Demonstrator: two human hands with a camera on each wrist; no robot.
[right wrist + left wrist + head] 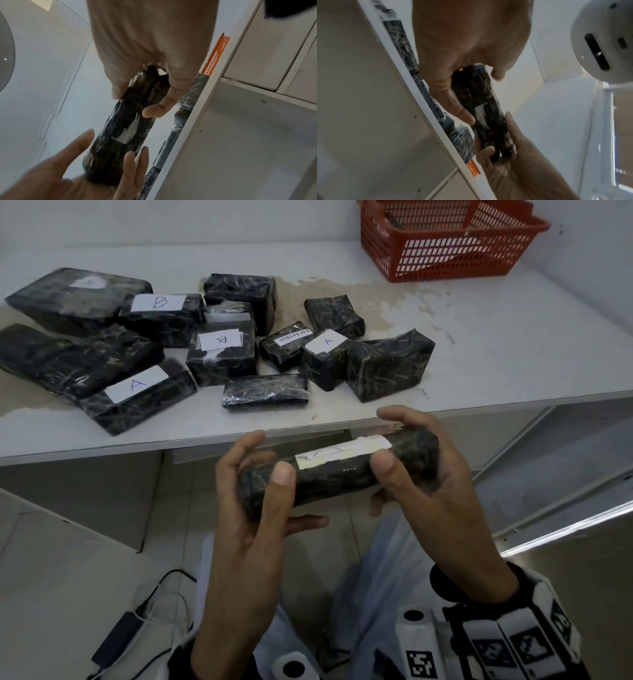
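Note:
I hold a long black plastic-wrapped parcel [342,474] with a white label [342,451] on top, level in the air just in front of the table's front edge. My left hand [263,463] grips its left end, thumb on the near side and fingers curled behind. The right end sits in my right hand [390,440], thumb on the near face by the label and fingers over the top. In the left wrist view the parcel [486,108] runs from my left hand [471,94] down to my right hand [505,155]. The right wrist view shows the parcel [123,128] between my right hand [142,97] and left hand [102,162].
Several black wrapped parcels lie on the white table [479,364], some labelled A [137,385], B [221,339] or EXCEPTION [294,335]. A red mesh basket [452,237] stands at the back right. A power adapter and cables [120,638] lie on the floor at lower left.

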